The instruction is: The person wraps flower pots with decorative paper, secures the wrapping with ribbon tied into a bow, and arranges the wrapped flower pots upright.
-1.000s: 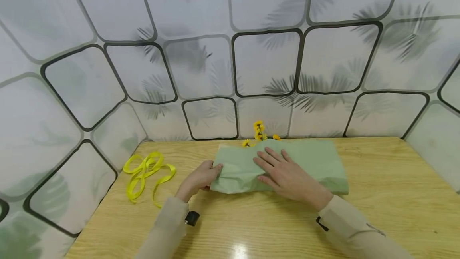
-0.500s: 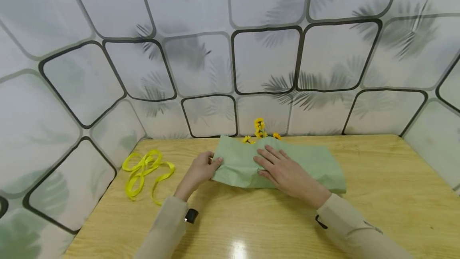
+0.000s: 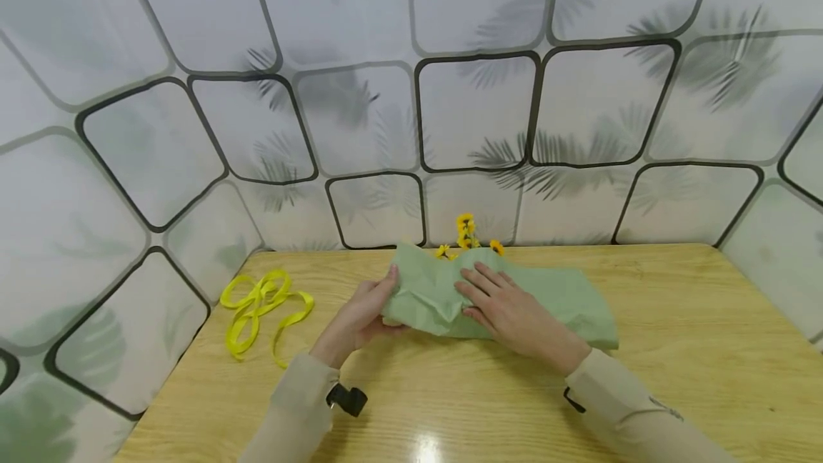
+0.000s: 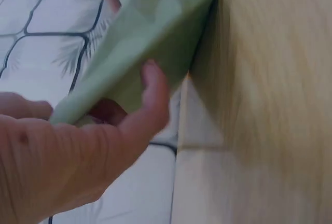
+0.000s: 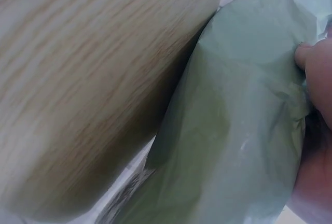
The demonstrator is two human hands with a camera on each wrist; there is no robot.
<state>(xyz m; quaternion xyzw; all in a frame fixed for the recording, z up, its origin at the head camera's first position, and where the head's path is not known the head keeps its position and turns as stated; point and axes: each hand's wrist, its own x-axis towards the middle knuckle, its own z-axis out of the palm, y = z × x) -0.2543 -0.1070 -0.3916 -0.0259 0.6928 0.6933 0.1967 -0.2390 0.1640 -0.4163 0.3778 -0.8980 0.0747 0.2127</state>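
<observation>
A sheet of pale green wrapping paper (image 3: 421,291) lies folded over on the table, its left end lifted and creased. Yellow flowers (image 3: 466,223) stick out past its far edge; their stems are hidden beneath it. My left hand (image 3: 361,316) holds the paper's left end, thumb on the near face and fingers behind. In the left wrist view the paper's fold (image 4: 122,63) runs between that thumb and the fingers. My right hand (image 3: 514,311) rests on the middle of the paper, fingers extended and pressing it down. The right wrist view shows the paper bulging beside the right thumb (image 5: 316,73).
A loosely looped yellow ribbon (image 3: 257,302) lies on the wooden table (image 3: 489,406) left of the left hand. A patterned cloth wall (image 3: 476,113) stands right behind the table's far edge, and another side closes in at the left. Both wrists wear black straps.
My left hand has lifted the paper's left end and shifted its hold, fingers now reaching under it. The right hand stays nearly where it was on the paper.
</observation>
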